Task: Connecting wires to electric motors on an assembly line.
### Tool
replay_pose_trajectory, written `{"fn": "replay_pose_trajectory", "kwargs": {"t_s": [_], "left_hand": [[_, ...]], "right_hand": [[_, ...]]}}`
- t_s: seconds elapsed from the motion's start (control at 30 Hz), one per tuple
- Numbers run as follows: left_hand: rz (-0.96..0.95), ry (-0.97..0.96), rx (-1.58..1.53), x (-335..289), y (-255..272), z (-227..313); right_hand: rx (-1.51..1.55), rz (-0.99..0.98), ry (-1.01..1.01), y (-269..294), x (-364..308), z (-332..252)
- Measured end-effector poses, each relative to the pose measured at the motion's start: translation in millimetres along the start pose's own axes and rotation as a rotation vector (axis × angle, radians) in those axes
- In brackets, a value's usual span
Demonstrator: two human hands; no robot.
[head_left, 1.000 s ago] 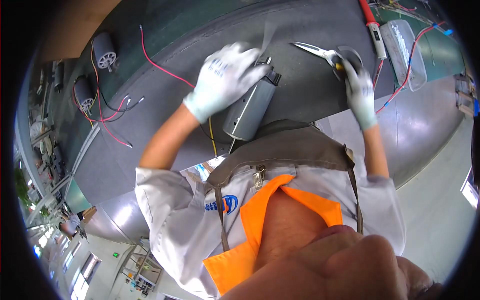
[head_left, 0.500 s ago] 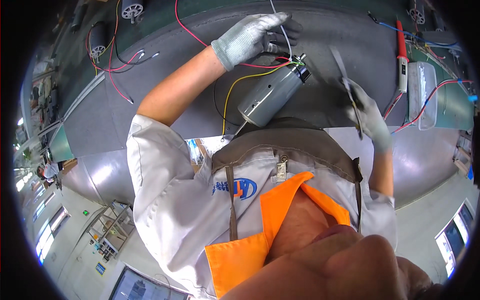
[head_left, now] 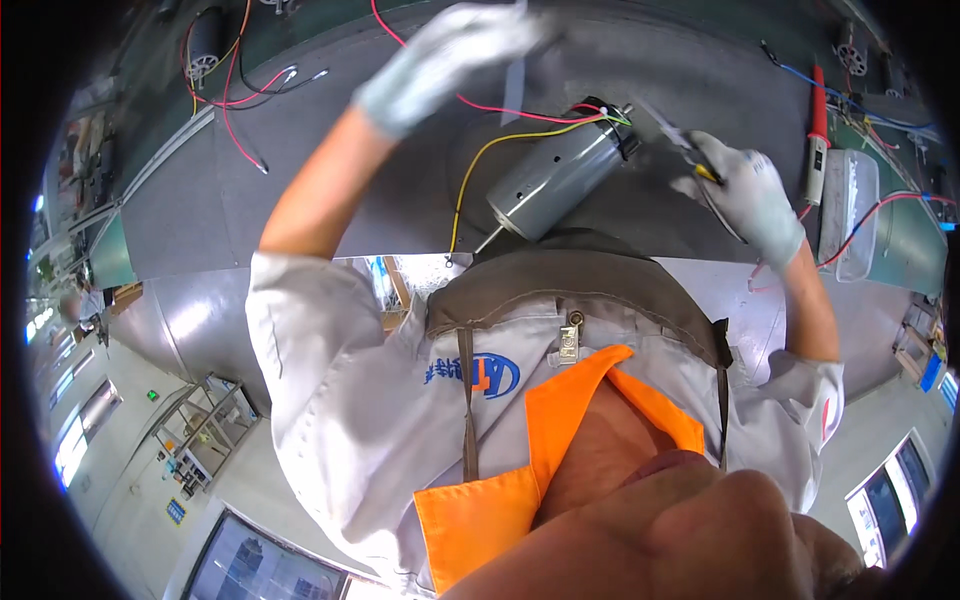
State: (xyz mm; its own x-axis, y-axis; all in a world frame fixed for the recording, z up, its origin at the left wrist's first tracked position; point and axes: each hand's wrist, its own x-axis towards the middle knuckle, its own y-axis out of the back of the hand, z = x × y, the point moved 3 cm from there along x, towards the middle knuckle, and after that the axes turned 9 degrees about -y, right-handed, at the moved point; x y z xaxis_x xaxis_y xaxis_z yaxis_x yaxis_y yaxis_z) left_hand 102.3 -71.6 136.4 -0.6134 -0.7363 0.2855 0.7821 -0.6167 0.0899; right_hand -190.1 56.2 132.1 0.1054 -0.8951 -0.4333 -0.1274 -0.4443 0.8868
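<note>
A grey cylindrical motor (head_left: 560, 180) lies slanted on the dark bench, its shaft toward me. Red, yellow and green wires gather at its far end. To the far left of it, my left hand (head_left: 455, 60), gloved and smeared by motion, is raised over the bench. A white plastic strip (head_left: 515, 92), like a cable tie's tail, crosses its closed fingers and hangs apart from the motor. Right of the motor, my gloved right hand (head_left: 745, 190) is closed round scissors (head_left: 690, 150); their silver blades point toward the motor's wired end.
At the right lie a red-and-white pen-shaped tool (head_left: 818, 140) and a clear plastic box (head_left: 852, 215). Loose red and black leads (head_left: 245, 130) trail over the bench at the left, near another motor (head_left: 205, 45). The bench's front edge (head_left: 350, 257) runs before me.
My left hand has moved left and away from the motor. The white strip, which reached the motor's wired end, now hangs apart from it. My right hand with the scissors has shifted slightly toward the far side.
</note>
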Motion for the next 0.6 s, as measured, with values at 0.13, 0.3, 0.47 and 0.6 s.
{"fn": "replay_pose_trajectory", "kwargs": {"t_s": [0.13, 0.3, 0.47, 0.6], "left_hand": [[-0.717, -0.089, 0.221, -63, 34, 59], [-0.297, -0.182, 0.903, -111, -23, -7], [0.264, -0.372, 0.75, -59, -40, -59], [0.718, 0.048, 0.902, 46, 44, -63]], "right_hand": [[-0.059, 0.231, -0.096, -22, -10, 6], [1.237, -0.666, -0.056, -78, 3, -35], [1.248, -0.077, 0.183, -39, 100, -85], [1.476, 0.023, 0.218, 12, 181, -116]]}}
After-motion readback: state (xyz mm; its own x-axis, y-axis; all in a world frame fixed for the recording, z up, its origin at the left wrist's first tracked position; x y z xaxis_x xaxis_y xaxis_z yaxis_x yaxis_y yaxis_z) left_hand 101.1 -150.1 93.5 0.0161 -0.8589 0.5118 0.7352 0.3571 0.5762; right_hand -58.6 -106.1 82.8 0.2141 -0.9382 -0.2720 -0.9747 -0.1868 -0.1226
